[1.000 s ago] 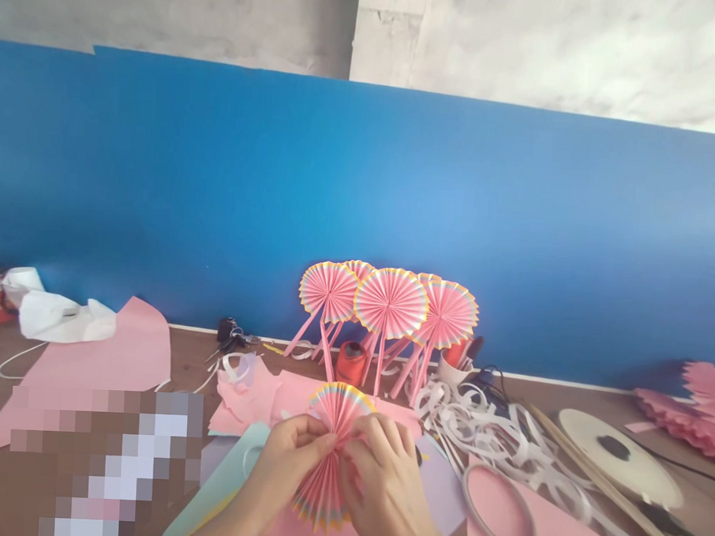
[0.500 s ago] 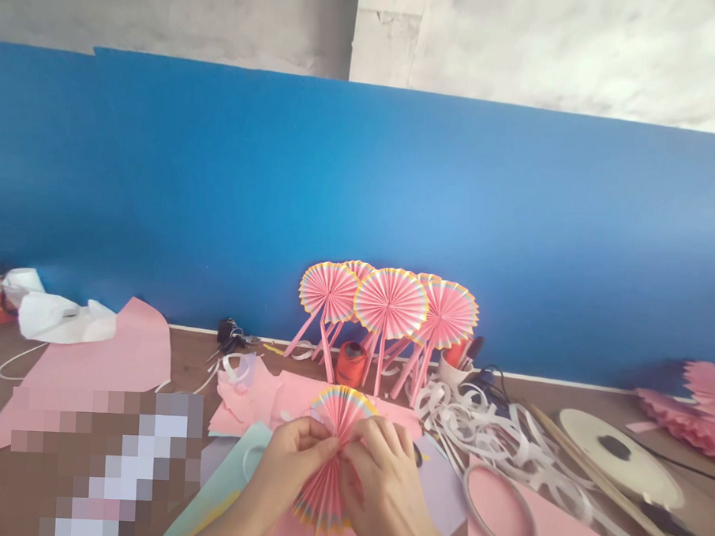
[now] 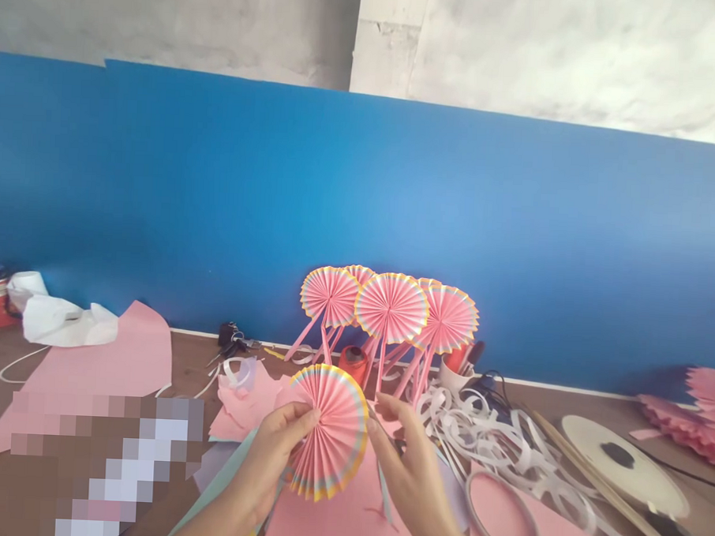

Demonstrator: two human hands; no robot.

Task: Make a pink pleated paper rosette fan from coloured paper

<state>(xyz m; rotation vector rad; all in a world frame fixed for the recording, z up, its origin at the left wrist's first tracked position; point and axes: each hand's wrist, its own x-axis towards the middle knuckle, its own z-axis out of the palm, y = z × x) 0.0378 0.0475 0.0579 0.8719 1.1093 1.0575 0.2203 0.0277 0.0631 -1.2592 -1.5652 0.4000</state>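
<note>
A pleated pink paper fan, spread into a disc with a yellow, white and blue rim, faces me above the work surface. My left hand pinches it from the left, thumb near its centre and the other fingers partly behind. Close to the fan's right rim is my right hand, its thumb and index finger apart; whether the fingertips touch the rim is hard to make out. A narrow pale strip shows below this hand. Behind the fan lie pink paper pieces.
Several similar fans on pink legs stand against the blue panel. White curled strips, a tape ring, long sticks and a glue-pad-like disc lie right. Pink paper lies left.
The fan has opened from two joined halves into a full disc, now held by the left hand and slightly higher. My right hand has moved right, off the fan's centre, its fingers spreading.
</note>
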